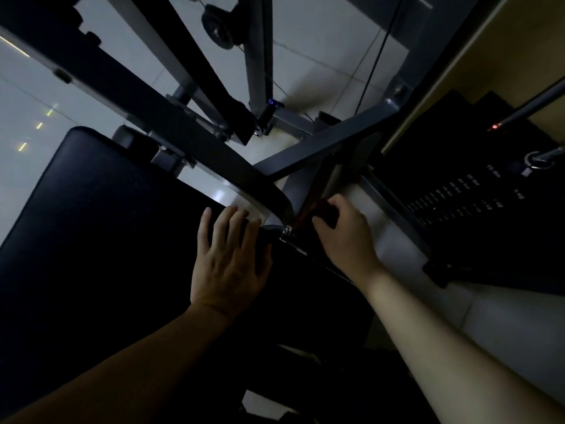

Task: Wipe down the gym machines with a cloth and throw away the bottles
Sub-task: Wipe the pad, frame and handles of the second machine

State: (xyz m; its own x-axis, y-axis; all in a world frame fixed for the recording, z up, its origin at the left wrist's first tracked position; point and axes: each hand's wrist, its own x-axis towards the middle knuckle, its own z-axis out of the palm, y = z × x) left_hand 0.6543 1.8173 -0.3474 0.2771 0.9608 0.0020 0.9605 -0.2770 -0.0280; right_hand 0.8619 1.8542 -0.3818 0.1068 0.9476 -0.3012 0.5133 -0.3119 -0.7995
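The scene is dim. A gym machine with a black padded seat [91, 209] and grey steel frame bars [321, 142] fills the view. My left hand [229, 258] lies flat, fingers spread, on the seat's right edge beside a curved grey bar [244, 185]. My right hand [342, 234] is curled around a dark cloth [325, 214] with a reddish edge, pressed against the frame where the bars meet. No bottles are in view.
A black weight stack [464, 194] with a metal rod and ring [538, 160] stands at the right. A pulley wheel [218, 26] and cable hang at the top. Pale tiled floor [321, 56] shows between the bars.
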